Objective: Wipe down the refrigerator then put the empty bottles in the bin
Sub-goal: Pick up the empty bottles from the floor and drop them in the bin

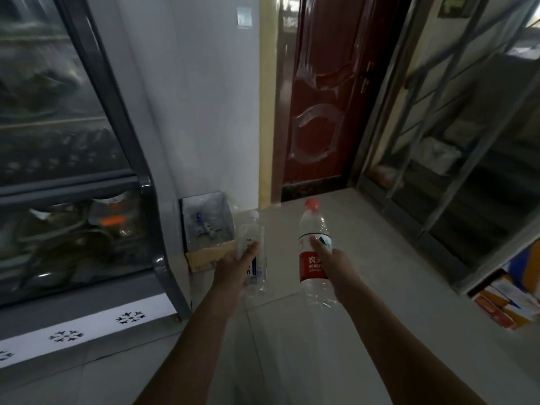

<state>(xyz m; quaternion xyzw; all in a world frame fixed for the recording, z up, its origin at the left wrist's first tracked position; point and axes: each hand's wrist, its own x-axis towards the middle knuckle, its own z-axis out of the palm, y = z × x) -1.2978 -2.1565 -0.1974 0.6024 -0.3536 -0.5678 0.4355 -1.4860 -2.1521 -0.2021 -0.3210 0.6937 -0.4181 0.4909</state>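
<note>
Tiled floor (380, 252) by the fridge (73, 194): clear bottle (254, 226) is being clutched upright in the left grip (233, 266), red-label bottle (312, 226) in the right grip (334, 260); bin (204, 258) is sitting ahead-left, nearer the left.

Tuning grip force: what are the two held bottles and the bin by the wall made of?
Red-capped clear bottle with red label: glossy transparent plastic, floor visible through it. Clear bottle with blue-and-white label: same, though blurred. Brown box bin: likely matte cardboard, seemingly film-lined.
</note>
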